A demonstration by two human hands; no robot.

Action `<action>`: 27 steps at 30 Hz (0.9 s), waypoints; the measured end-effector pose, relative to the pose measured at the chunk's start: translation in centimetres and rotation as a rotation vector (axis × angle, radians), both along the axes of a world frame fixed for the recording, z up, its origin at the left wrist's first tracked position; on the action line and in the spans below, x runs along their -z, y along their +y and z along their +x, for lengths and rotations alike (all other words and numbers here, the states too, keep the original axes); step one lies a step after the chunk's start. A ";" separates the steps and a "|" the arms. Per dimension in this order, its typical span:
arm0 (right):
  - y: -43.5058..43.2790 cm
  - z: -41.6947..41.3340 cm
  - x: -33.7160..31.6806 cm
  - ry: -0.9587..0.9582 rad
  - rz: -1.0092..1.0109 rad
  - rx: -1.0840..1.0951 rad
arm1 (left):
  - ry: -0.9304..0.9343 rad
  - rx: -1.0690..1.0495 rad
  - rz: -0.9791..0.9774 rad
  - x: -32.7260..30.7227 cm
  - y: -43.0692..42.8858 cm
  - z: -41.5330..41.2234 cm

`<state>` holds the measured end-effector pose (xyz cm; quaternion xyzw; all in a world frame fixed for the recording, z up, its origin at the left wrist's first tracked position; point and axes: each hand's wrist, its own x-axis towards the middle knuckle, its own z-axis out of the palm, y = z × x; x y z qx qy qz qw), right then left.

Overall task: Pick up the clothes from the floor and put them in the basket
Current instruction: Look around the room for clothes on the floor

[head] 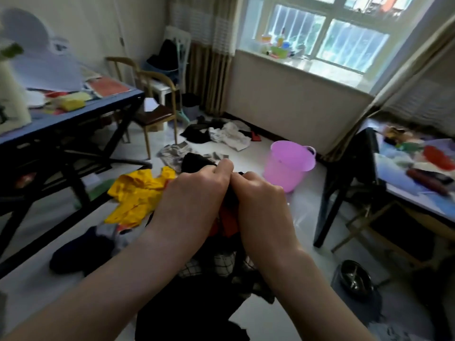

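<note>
Your pink basket stands upright on the floor, just beyond your hands to the right. Only its pink inner wall shows, so I can't tell what's inside. Your left hand and right hand meet knuckle to knuckle, both curled tight round a black garment held above the floor. A red cloth peeks between your wrists, mostly hidden. A yellow garment lies to the left. The dark heap under your arms is blurred and cut off.

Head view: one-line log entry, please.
left hand grips dark garment | right hand grips it | pink basket on floor | yellow garment on floor
</note>
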<state>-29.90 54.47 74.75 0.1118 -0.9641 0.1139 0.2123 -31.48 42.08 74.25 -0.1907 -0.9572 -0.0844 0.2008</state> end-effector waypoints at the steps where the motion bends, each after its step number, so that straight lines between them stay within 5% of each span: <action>1: 1.7 -1.2 -0.4 -0.012 -0.011 -0.002 | 0.000 0.013 0.001 -0.4 1.7 -1.5; 27: 41.9 -46.2 -1.8 0.066 0.068 0.402 | 0.033 0.444 0.123 -2.0 43.0 -50.5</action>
